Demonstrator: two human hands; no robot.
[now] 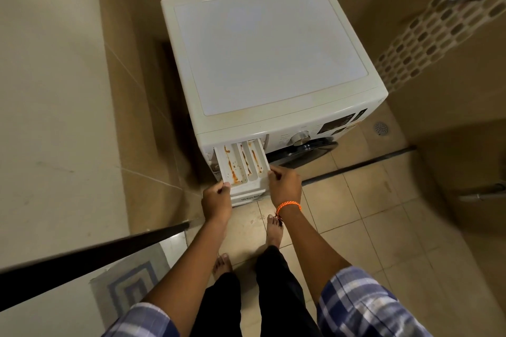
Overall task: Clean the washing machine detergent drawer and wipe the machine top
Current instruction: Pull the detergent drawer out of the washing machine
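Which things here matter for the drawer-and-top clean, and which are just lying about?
For the job:
white plastic detergent drawer with orange-brown stains, pulled out
left hand and right hand, gripping its front corners
white washing machine top

Just about:
grey patterned floor mat
round metal floor drain
silver control dial

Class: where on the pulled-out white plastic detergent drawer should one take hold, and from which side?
Grip the white plastic detergent drawer at its two front corners, from the front, as the left hand and right hand do. It juts forward, and its stained compartments lie open on top.
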